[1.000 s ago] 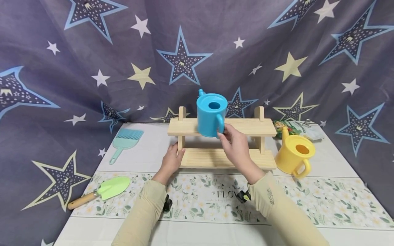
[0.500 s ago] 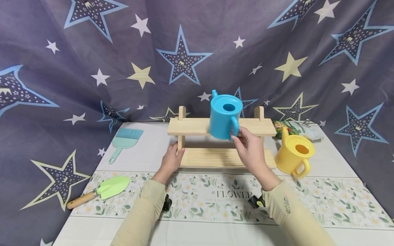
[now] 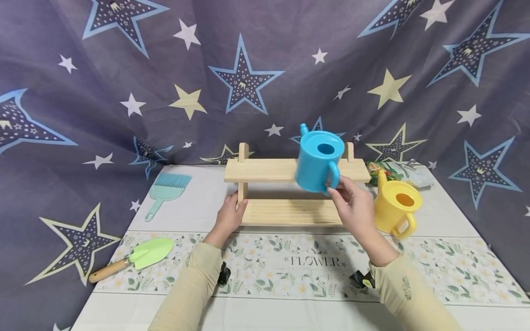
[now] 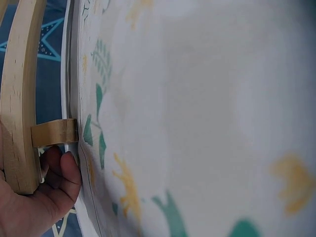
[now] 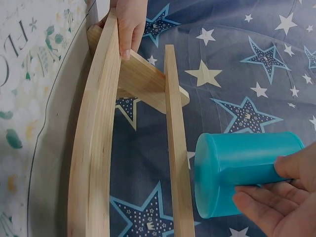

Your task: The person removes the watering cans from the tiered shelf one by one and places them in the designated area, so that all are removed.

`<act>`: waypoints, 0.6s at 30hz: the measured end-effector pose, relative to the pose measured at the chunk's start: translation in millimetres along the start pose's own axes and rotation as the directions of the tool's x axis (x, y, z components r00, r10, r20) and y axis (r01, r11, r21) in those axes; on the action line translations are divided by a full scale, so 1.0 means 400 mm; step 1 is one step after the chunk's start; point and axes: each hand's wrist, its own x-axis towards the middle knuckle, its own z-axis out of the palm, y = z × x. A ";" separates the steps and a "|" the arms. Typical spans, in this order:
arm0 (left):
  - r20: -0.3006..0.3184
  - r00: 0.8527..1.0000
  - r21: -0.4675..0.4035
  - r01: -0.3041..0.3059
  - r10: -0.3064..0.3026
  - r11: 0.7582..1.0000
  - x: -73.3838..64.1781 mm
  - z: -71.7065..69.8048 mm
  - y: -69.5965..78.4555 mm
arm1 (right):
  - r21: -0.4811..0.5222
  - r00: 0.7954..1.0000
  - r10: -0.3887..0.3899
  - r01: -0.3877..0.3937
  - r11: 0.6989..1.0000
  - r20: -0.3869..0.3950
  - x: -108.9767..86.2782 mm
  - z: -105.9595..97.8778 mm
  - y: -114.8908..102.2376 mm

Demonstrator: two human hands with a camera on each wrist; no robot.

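A blue watering can hangs by its handle from my right hand, whose thumb and fingers pinch the lower part of the handle. It is roughly upright, its spout away from me, in front of the upper board of a two-tier wooden shelf. In the right wrist view a small gap separates the can's base from the upper board. My left hand grips the shelf's left end by the lower board. Its fingers curl under that board in the left wrist view.
Right of the shelf stands a yellow watering can, with plastic packets behind it. On the left lie a teal brush and dustpan and a green trowel. A starry curtain hangs behind the table.
My right hand has carried the blue watering can rightward along the upper board and slightly lower, closer to the yellow can. The left hand has stayed on the shelf's left end.
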 end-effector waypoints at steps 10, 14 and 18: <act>0.009 1.000 0.000 -0.001 0.001 1.000 0.000 0.000 -0.002 | 0.000 0.999 0.012 -0.012 1.000 -0.041 -0.018 -0.052 0.017; 0.007 1.000 0.001 -0.011 0.011 1.000 0.001 -0.002 -0.003 | -0.038 0.997 0.026 -0.029 0.999 -0.068 -0.024 -0.077 0.019; 0.008 1.000 -0.003 -0.012 0.012 1.000 0.003 -0.001 -0.006 | -0.081 0.995 0.037 -0.045 0.996 -0.091 -0.032 -0.097 0.024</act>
